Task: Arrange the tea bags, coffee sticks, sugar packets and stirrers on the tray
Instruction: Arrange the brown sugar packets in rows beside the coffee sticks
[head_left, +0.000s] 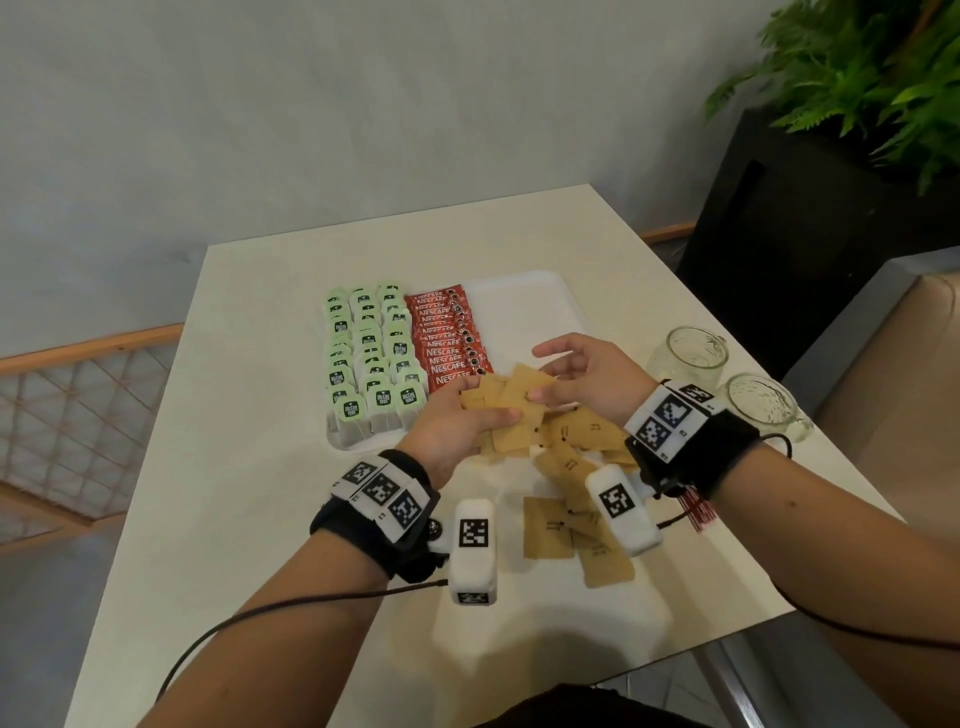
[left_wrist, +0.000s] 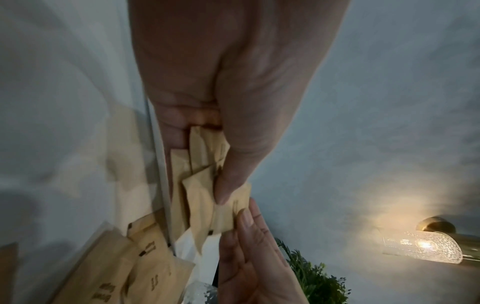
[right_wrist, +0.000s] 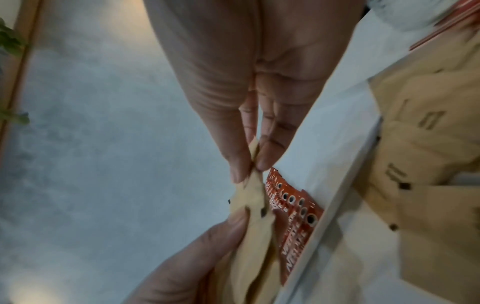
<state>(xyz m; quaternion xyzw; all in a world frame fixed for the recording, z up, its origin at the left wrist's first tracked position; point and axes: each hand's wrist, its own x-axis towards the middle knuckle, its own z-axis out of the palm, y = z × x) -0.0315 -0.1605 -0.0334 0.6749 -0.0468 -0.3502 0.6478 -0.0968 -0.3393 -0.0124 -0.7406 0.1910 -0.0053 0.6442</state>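
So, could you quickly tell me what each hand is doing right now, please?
Left hand: grips a small stack of brown sugar packets.
Right hand: pinches one packet of that stack between thumb and fingers.

Head view looks down on the tabletop (head_left: 270, 467) — both wrist views sit close, sharing the sugar packets (head_left: 511, 410) between fingers.

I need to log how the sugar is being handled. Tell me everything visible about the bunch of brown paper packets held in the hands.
The bunch of brown paper sugar packets is several flat, square kraft-paper sachets with small dark print, fanned unevenly and overlapping. The left hand grips them from below, thumb across the top; the right hand pinches one packet's edge between thumb and fingertip. They are held above the white plastic tray's near edge, beside the red coffee sticks.
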